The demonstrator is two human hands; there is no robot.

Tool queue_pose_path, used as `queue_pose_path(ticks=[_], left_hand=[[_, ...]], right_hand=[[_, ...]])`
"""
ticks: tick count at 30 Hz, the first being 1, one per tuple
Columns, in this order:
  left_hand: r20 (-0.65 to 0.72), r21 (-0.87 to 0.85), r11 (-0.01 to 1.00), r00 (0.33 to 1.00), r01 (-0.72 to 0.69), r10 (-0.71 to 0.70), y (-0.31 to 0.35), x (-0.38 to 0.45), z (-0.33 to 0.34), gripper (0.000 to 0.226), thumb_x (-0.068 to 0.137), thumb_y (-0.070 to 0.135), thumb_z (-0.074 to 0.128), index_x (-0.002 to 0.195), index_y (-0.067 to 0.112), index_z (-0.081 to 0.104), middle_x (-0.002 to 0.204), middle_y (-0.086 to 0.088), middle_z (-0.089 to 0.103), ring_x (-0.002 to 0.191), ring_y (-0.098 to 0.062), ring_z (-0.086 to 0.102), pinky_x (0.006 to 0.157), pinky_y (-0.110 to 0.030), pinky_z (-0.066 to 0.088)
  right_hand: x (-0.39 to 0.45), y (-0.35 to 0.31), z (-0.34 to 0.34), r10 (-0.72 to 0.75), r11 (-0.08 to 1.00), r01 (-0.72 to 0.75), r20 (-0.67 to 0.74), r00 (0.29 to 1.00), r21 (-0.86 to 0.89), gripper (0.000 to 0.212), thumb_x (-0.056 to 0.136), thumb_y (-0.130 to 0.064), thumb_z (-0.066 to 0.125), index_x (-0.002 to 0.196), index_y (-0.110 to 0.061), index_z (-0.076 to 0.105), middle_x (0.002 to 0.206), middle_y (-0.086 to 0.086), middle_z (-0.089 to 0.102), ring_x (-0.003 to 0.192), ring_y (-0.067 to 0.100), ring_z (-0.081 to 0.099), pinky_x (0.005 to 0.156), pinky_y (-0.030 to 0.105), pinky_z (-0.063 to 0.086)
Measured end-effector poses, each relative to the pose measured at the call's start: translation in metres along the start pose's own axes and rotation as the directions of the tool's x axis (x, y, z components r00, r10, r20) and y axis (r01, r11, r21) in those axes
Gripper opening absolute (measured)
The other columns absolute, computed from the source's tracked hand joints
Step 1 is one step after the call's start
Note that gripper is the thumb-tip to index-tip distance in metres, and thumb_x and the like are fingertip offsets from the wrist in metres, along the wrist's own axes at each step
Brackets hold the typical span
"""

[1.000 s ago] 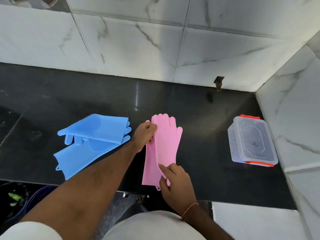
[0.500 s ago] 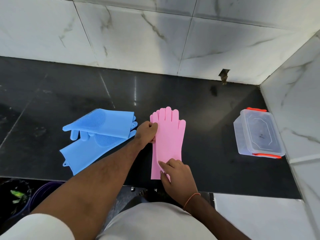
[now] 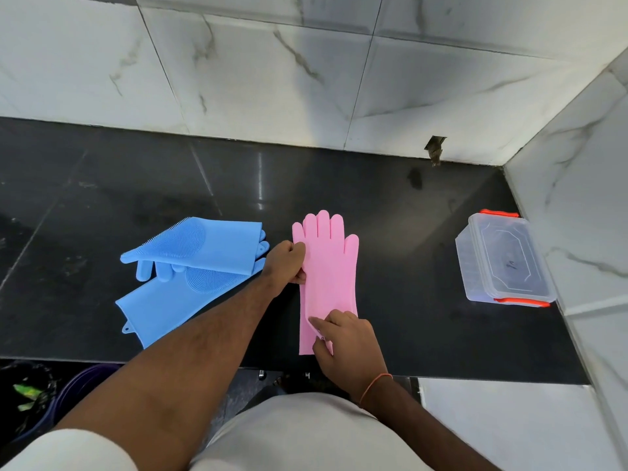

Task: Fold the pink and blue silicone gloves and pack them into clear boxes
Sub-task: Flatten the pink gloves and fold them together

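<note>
Two blue gloves [image 3: 190,266]; pink glove [image 3: 328,277] pinched by left hand [image 3: 285,265], right hand [image 3: 346,341]; one clear box [image 3: 503,260].

1. You're standing at a home kitchen corner: a polished black stone counter [image 3: 390,232] runs wall to wall.
2. White marble-veined wall tiles [image 3: 272,79] rise behind and to your right.
3. Under the counter's left edge sits a dark bin [image 3: 71,396] holding scraps.
</note>
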State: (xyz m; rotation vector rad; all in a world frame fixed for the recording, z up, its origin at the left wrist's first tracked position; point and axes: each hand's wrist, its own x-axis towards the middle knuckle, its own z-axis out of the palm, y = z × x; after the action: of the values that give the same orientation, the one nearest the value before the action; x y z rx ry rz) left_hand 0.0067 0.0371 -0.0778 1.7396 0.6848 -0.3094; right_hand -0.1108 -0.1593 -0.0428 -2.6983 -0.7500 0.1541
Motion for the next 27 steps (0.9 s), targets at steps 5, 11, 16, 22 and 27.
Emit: queue_pose_path(ticks=[5, 11, 16, 22, 27], left_hand=[[0.017, 0.225, 0.974, 1.0, -0.01, 0.006, 0.008, 0.003, -0.009, 0.031, 0.112, 0.042, 0.052, 0.104, 0.014, 0.064, 0.1, -0.011, 0.079, 0.086, -0.026, 0.081, 0.082, -0.041, 0.071], [0.019, 0.491, 0.87, 0.999, -0.045, 0.041, 0.008, 0.001, -0.015, 0.034, 0.111, 0.042, 0.057, 0.113, 0.009, 0.066, 0.095, -0.006, 0.08, 0.072, -0.02, 0.079, 0.078, -0.034, 0.068], [0.066, 0.512, 0.858, 0.998, -0.05, 0.019, 0.006, -0.013, -0.022, 0.034, 0.109, 0.037, 0.062, 0.103, 0.005, 0.073, 0.086, -0.005, 0.082, 0.068, -0.019, 0.082, 0.073, -0.034, 0.07], [0.141, 0.305, 0.952, 0.988, 0.024, -0.07, -0.043, -0.063, -0.021, 0.024, 0.106, 0.039, 0.069, 0.101, 0.016, 0.072, 0.079, 0.002, 0.084, 0.064, -0.015, 0.083, 0.055, -0.027, 0.065], [0.15, 0.169, 0.982, 0.983, 0.08, -0.106, -0.071, -0.096, -0.016, 0.025, 0.102, 0.042, 0.076, 0.098, 0.018, 0.077, 0.08, 0.009, 0.084, 0.066, -0.02, 0.084, 0.055, -0.028, 0.065]], right_hand=[[-0.002, 0.001, -0.002, -0.041, 0.998, 0.043, 0.039, 0.998, -0.055, 0.043, 0.092, -0.03, 0.051, 0.126, -0.023, 0.076, 0.088, -0.002, 0.069, 0.076, 0.022, 0.062, 0.065, 0.033, 0.039], [-0.003, 0.006, -0.001, -0.159, 0.966, 0.181, 0.128, 0.979, -0.186, 0.043, 0.095, -0.034, 0.047, 0.128, -0.024, 0.073, 0.095, -0.001, 0.07, 0.08, 0.025, 0.064, 0.072, 0.039, 0.045], [-0.004, 0.025, -0.006, -0.05, 0.994, 0.065, 0.169, 0.984, -0.083, 0.043, 0.099, -0.054, 0.045, 0.125, -0.035, 0.075, 0.112, -0.012, 0.071, 0.095, 0.015, 0.065, 0.076, 0.035, 0.052], [-0.01, 0.068, -0.011, 0.431, 0.898, -0.439, 0.157, 0.889, 0.021, 0.025, 0.1, -0.052, 0.059, 0.107, -0.03, 0.069, 0.102, -0.009, 0.069, 0.085, 0.011, 0.063, 0.077, 0.026, 0.049], [-0.01, 0.072, -0.009, 0.53, 0.816, -0.571, 0.275, 0.802, 0.092, 0.03, 0.093, -0.062, 0.066, 0.088, -0.032, 0.068, 0.088, -0.013, 0.074, 0.079, 0.008, 0.067, 0.081, 0.03, 0.059]])
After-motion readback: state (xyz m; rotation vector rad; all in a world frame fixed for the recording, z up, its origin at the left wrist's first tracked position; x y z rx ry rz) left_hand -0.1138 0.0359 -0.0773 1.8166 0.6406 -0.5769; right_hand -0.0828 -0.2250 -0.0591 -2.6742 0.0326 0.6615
